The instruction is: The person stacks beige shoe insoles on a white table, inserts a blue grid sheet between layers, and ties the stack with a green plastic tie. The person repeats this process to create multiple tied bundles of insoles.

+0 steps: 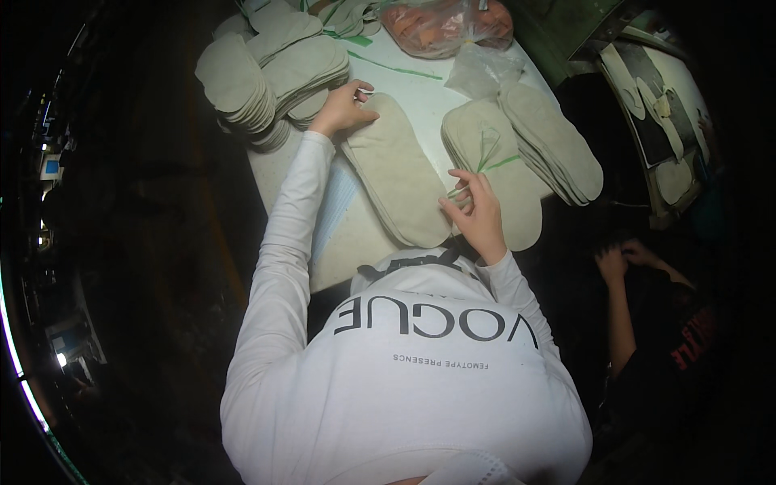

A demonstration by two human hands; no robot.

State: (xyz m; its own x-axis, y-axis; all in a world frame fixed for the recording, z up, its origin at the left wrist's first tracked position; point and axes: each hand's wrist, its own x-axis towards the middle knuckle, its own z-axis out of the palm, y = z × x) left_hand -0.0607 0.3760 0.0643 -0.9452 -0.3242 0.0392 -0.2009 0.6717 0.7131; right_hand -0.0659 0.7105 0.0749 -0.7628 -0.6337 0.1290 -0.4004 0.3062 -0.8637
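A stack of long beige insoles lies lengthwise on the table in front of me. At its far end is my left hand, thumb and fingers apart, with the thumb against the upper left edge. My right hand is beside the stack's near right edge, fingers bent and thumb apart from the forefinger. Just past this hand lies a bundle of insoles tied with a green strip. A bit of green shows between my right fingers; whether they touch it is hidden.
Tall insole piles stand at the table's far left. Another insole stack overhangs the right edge. Farther back lie a clear bag of orange pieces and a loose green strip. At right, another person's hands show near a side table.
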